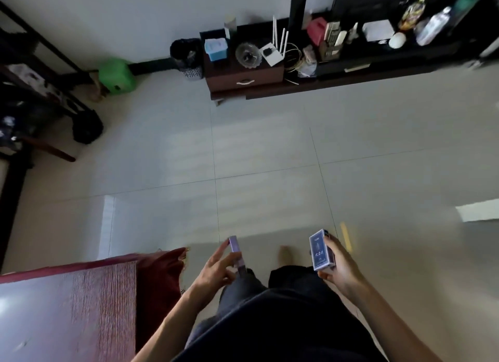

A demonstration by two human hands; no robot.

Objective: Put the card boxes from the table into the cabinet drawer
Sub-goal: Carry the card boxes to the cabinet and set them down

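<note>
Card boxes were in both hands: the left hand (216,267) pinched a lilac card box (237,255) edge-on, and the right hand (339,264) gripped a dark blue card box (321,249). Far across the tiled floor, the cabinet drawer (244,81) sat closed, contents hidden, and the table (67,307) lay near left.

A person's left hand (216,267) grips a slim lilac card box (237,255) edge-on. Their right hand (341,267) clasps a dark blue card box (321,249). Far ahead of both hands, a brown wooden cabinet drawer (244,79) sits closed.
</note>
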